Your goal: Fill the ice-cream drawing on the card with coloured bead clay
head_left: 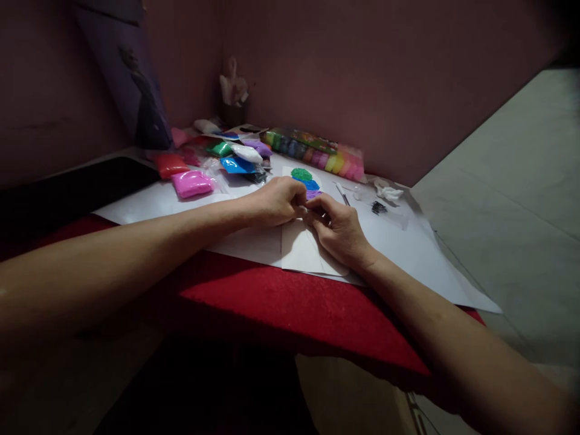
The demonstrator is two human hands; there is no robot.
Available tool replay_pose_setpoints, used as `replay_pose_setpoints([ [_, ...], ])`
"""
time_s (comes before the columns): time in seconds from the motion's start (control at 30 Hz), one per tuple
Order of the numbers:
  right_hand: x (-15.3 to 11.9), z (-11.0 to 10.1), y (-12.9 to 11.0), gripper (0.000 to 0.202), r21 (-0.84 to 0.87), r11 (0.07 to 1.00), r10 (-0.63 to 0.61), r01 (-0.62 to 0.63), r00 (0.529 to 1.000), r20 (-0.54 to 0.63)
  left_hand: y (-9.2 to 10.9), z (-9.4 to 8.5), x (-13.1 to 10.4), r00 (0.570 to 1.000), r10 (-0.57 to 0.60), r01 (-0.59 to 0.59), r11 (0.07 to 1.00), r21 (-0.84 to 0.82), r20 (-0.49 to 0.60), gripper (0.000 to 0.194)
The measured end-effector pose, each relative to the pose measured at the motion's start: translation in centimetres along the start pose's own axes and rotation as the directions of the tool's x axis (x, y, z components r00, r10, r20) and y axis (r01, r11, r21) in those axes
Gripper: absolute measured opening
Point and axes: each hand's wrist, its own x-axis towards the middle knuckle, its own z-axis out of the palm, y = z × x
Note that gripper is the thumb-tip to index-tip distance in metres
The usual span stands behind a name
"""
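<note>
White paper card (299, 251) with green, blue, purple textured patches on red-covered table (272, 296). Left hand (278, 200), right hand (339, 232) pinched closed over card, contents hidden. Glossy pink packet (193, 184) left of card.

Both hands (312, 211) over white paper (301, 251)

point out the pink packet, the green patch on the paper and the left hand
pink packet (193, 184), head view, middle of its front
green patch (301, 174), head view, its centre
left hand (280, 200), head view, back of the hand
</note>
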Motion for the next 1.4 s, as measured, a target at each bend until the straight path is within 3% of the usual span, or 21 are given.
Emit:
replay_pose_setpoints([
  [1.4, 0.04, 0.03, 0.13, 0.01, -0.003, 0.999, -0.032, 0.032, 0.999, 0.009, 0.03, -0.11, -0.04, 0.999, 0.032, -0.033, 0.994, 0.104, 0.01, 0.006],
])
